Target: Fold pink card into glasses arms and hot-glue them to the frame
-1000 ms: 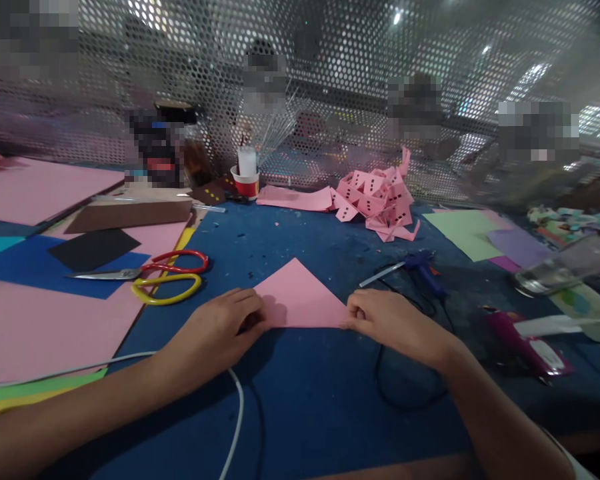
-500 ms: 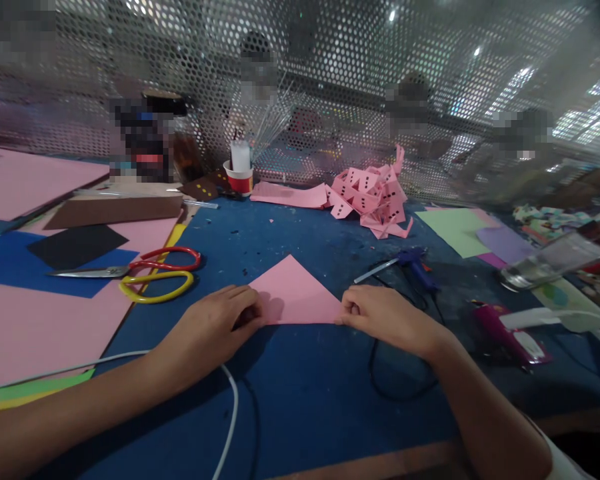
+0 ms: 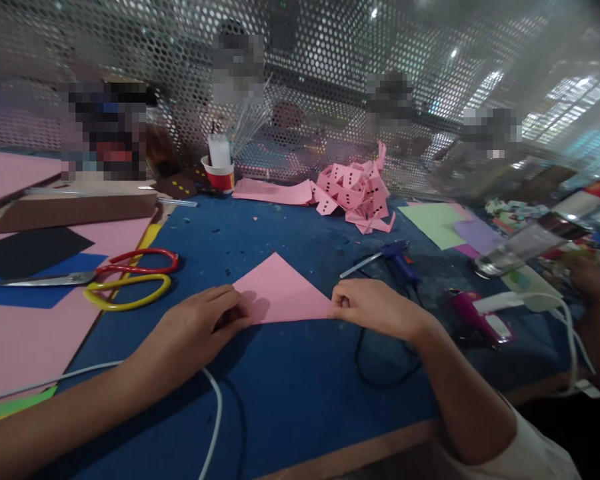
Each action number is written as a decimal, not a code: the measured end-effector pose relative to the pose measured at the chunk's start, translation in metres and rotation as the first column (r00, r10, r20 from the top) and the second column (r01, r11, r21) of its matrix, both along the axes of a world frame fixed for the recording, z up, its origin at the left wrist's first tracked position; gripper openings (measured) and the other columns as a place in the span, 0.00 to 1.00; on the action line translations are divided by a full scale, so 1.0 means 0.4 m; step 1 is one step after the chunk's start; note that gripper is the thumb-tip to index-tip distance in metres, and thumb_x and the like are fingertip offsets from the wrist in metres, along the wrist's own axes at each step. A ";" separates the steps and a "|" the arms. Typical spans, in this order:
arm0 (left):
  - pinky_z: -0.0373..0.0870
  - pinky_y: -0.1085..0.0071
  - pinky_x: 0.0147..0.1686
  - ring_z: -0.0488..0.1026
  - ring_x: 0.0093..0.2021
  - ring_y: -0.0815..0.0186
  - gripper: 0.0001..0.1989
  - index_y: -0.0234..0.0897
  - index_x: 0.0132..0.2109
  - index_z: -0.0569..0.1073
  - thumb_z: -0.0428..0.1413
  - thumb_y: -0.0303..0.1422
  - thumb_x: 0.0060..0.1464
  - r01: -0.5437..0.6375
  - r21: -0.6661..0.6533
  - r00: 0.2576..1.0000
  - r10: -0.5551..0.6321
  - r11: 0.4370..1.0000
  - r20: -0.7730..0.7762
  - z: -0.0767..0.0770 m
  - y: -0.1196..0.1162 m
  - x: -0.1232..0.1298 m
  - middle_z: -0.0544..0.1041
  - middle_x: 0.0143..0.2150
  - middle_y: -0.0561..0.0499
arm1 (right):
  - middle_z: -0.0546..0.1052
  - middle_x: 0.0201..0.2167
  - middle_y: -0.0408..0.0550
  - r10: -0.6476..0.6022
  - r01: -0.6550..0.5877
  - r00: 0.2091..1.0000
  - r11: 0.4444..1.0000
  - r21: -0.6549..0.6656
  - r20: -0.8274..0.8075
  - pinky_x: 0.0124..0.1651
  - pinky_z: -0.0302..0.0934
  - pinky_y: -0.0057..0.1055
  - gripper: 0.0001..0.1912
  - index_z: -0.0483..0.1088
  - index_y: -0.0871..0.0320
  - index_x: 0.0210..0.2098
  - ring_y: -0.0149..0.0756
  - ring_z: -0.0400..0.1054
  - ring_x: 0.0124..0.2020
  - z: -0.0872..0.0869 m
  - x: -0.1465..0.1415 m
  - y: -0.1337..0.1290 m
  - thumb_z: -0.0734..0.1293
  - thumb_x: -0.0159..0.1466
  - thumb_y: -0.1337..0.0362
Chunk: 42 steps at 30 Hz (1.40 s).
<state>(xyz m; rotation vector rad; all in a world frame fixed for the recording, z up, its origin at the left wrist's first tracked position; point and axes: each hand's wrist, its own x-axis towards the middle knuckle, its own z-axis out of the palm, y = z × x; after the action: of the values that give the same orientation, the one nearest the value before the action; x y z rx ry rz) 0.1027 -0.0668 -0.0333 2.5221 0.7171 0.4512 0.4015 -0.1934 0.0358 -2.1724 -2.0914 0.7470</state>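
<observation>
Pink paper [image 3: 285,293] lies between left fingers [image 3: 236,301] and right fingers [image 3: 341,293], touching both.

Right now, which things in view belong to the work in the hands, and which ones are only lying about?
In the work:
- pink paper triangle, held near its corners by the left hand and right hand

Seemingly just lying about:
- scissors
- blue glue gun
- red-and-white cup
- dotted pink pieces (link unclear)
</observation>
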 end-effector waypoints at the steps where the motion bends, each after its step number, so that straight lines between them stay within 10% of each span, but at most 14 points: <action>1: 0.65 0.69 0.37 0.74 0.38 0.62 0.11 0.42 0.40 0.74 0.54 0.42 0.68 0.004 -0.001 1.000 -0.004 1.000 0.005 -0.001 0.001 0.000 0.77 0.38 0.52 | 0.81 0.35 0.43 -0.003 0.003 1.000 1.000 -0.004 -0.001 0.34 0.53 0.30 0.12 0.75 0.55 0.33 0.35 0.73 0.35 -0.002 0.004 0.000 0.70 0.69 0.55; 24: 0.74 0.67 0.47 0.78 0.45 0.60 0.17 0.45 0.48 0.81 0.49 0.44 0.72 0.114 0.113 0.983 -0.129 0.987 0.134 -0.023 0.006 0.002 0.80 0.44 0.48 | 0.80 0.32 0.41 -0.027 0.029 0.997 0.999 -0.039 0.068 0.33 0.51 0.30 0.09 0.74 0.54 0.31 0.35 0.71 0.33 0.015 0.032 -0.010 0.70 0.67 0.59; 30: 0.73 0.68 0.44 0.78 0.43 0.62 0.17 0.46 0.50 0.82 0.48 0.41 0.73 0.139 0.147 0.976 -0.161 0.979 0.150 -0.015 0.004 0.009 0.79 0.43 0.49 | 0.77 0.42 0.46 0.003 -0.012 0.999 0.978 0.208 0.041 0.47 0.57 0.31 0.03 0.73 0.56 0.37 0.38 0.70 0.46 0.024 -0.024 -0.014 0.68 0.69 0.67; 42: 0.72 0.68 0.44 0.76 0.44 0.62 0.12 0.42 0.47 0.80 0.51 0.34 0.72 0.171 0.121 0.974 -0.186 0.978 0.128 -0.016 0.006 0.006 0.78 0.44 0.48 | 0.79 0.41 0.45 0.162 -0.121 0.982 0.932 0.341 -0.097 0.49 0.57 0.33 0.06 0.75 0.57 0.39 0.36 0.70 0.43 -0.074 -0.126 0.020 0.69 0.72 0.62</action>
<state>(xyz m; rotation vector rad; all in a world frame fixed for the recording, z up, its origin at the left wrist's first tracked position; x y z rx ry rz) 0.1051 -0.0644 -0.0399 2.5969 0.4187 0.6087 0.3509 -0.1853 0.0060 -1.7701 -2.1439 0.4754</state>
